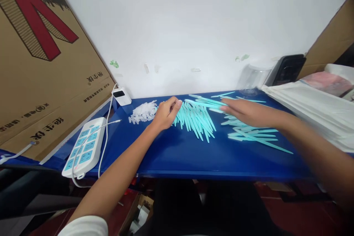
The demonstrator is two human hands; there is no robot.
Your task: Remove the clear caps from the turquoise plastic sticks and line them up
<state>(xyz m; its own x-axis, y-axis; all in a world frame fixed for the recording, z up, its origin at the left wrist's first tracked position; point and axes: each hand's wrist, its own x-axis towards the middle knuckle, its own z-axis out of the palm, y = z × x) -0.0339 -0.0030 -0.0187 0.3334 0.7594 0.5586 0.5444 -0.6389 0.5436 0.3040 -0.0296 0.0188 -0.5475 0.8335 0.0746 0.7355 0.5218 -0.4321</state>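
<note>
On the blue table, my left hand point(167, 113) is closed, thumb pressed to the curled fingers. Anything inside it is hidden. It sits between a heap of small whitish translucent pieces point(143, 112) and a fanned pile of slim, tapered teal sticks point(195, 118). My right hand point(242, 111), slightly blurred, is closed on a few similar teal sticks point(208, 102), which point left toward my left hand. More loose teal sticks point(253, 134) lie below and beside my right hand.
A white power strip point(85, 147) with cables and a small white device point(121, 97) stand at left, by a large cardboard box point(47, 81). A clear container point(253, 77), a black object point(289, 69) and white bags point(304, 107) are at right. A white wall point(177, 29) borders the back.
</note>
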